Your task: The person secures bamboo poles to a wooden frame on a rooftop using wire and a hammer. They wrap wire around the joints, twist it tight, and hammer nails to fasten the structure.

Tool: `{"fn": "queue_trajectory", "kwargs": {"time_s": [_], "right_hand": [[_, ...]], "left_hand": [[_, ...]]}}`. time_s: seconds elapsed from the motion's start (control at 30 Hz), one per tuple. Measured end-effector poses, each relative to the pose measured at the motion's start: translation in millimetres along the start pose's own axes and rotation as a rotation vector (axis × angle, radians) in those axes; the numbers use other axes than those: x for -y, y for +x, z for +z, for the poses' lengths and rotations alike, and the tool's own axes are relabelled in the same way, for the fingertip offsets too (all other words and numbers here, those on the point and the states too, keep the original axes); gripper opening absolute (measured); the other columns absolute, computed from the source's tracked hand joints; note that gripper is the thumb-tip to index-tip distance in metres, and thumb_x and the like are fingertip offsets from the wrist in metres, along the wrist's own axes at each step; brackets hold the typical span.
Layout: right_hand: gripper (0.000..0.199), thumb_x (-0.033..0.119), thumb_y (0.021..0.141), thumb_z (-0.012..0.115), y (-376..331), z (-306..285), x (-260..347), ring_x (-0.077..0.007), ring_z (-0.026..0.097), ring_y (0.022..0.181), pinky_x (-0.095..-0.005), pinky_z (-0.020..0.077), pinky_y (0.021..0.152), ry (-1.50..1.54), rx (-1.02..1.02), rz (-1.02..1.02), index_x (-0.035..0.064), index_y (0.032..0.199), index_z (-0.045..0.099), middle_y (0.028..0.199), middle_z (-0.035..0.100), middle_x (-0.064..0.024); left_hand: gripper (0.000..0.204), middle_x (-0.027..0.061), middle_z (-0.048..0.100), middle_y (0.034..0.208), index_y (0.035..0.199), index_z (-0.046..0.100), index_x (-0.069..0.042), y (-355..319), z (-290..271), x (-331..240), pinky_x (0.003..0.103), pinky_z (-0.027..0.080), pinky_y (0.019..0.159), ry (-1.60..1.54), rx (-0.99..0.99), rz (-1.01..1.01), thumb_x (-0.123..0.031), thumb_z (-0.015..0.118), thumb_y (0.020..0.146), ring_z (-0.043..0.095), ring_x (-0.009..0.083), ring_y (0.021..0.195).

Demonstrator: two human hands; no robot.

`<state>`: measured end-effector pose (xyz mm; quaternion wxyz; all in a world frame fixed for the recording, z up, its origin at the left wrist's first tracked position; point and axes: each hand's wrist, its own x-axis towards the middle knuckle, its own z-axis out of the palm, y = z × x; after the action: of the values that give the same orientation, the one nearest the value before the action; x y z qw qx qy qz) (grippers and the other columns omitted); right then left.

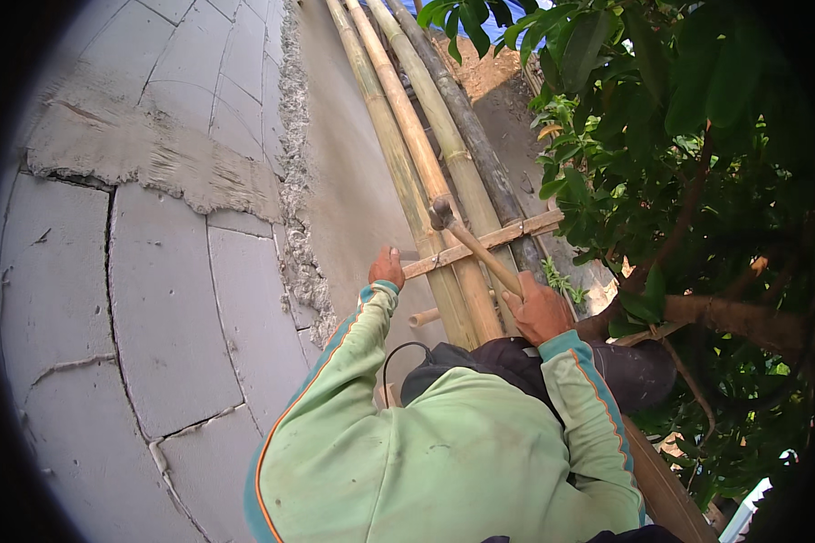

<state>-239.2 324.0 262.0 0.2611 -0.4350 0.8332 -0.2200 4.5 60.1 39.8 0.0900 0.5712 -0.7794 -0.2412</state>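
Pale green sleeves [426, 452] with orange and teal trim fill the lower middle of the view, both forearms reaching up toward a bundle of bamboo poles [426, 154]. Right hand [539, 308] is wrapped tight around the wooden handle of a hammer [466, 240], whose dark metal head sits up and to the left of the fist, just at a thin wooden slat [489, 240] that crosses the poles at a slant. Left hand [387, 267] is curled at the slat's lower left end; its fingers are hidden behind the knuckles, so I cannot tell whether they pinch anything. The slat touches the poles and runs from that hand up to the right, past the hammer head.

Left of the poles stands a wall of grey blocks [154, 317] with rough mortar joints and a smooth plastered strip next to the bamboo. Leafy branches [679, 136] crowd in from the right, close to the hammer arm, leaving little room on that side. A short bamboo stub [423, 318] pokes out below the slat, between the two hands.
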Motion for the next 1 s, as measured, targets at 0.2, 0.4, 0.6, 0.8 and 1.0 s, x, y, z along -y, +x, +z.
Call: {"fn": "queue_trajectory", "kwargs": {"time_s": [0.2, 0.4, 0.6, 0.8, 1.0], "right_hand": [[0.028, 0.021, 0.091, 0.074, -19.7, -49.0, 58.1, -0.0416, 0.069, 0.077, -0.0483, 0.0537, 0.063, 0.474, -0.455, -0.33, 0.0066, 0.108, 0.056, 0.086, 0.068, -0.0197], [0.034, 0.036, 0.094, 0.068, 0.5, 49.9, -38.5, -0.0448, 0.068, 0.084, -0.0533, 0.0535, 0.071, -0.173, 0.138, 0.008, 0.0074, 0.108, 0.056, 0.091, 0.07, -0.0202], [0.038, 0.038, 0.094, 0.068, -7.6, 14.3, -61.5, -0.0451, 0.069, 0.087, -0.0534, 0.0525, 0.072, 0.138, -0.226, 0.03, 0.0058, 0.111, 0.058, 0.09, 0.071, -0.0215], [0.034, 0.033, 0.097, 0.07, -32.8, 0.8, -97.2, -0.0274, 0.063, 0.067, -0.041, 0.0488, 0.063, 0.535, -0.64, 0.218, 0.0016, 0.105, 0.059, 0.074, 0.062, -0.0137], [0.024, 0.027, 0.1, 0.068, -37.3, -7.8, -114.1, -0.0086, 0.049, 0.049, -0.0264, 0.0401, 0.043, 1.048, -0.762, 0.39, 0.005, 0.104, 0.058, 0.064, 0.052, 0.0015]], "left_hand": [[0.035, 0.0269, 0.068, 0.095, 0.111, 0.062, -0.008, 4.1, 1.2, -17.4, 0.058, 0.047, 0.081, -0.014, 0.06, 0.019, -0.037, 0.046, 0.103, 0.063, 0.0507, 0.094], [0.035, 0.028, 0.068, 0.095, 0.11, 0.06, -0.008, -0.2, -7.6, -26.5, 0.061, 0.044, 0.081, -0.127, -0.023, 0.05, -0.04, 0.046, 0.102, 0.062, 0.0518, 0.094], [0.038, 0.0265, 0.07, 0.097, 0.113, 0.06, -0.01, 2.6, -8.0, -31.1, 0.06, 0.048, 0.085, 0.106, 0.058, -0.019, -0.044, 0.048, 0.101, 0.064, 0.0514, 0.095], [0.036, 0.0255, 0.071, 0.104, 0.115, 0.061, -0.007, 8.9, -37.2, -65.6, 0.055, 0.05, 0.089, 0.286, 0.148, 0.039, -0.037, 0.053, 0.099, 0.066, 0.0479, 0.098], [0.022, -0.0038, 0.04, 0.068, 0.12, 0.055, -0.012, 32.5, -62.4, -81.6, 0.022, 0.026, 0.042, -1.017, 0.379, -0.556, -0.026, 0.043, 0.109, 0.036, 0.0075, 0.052]]}}
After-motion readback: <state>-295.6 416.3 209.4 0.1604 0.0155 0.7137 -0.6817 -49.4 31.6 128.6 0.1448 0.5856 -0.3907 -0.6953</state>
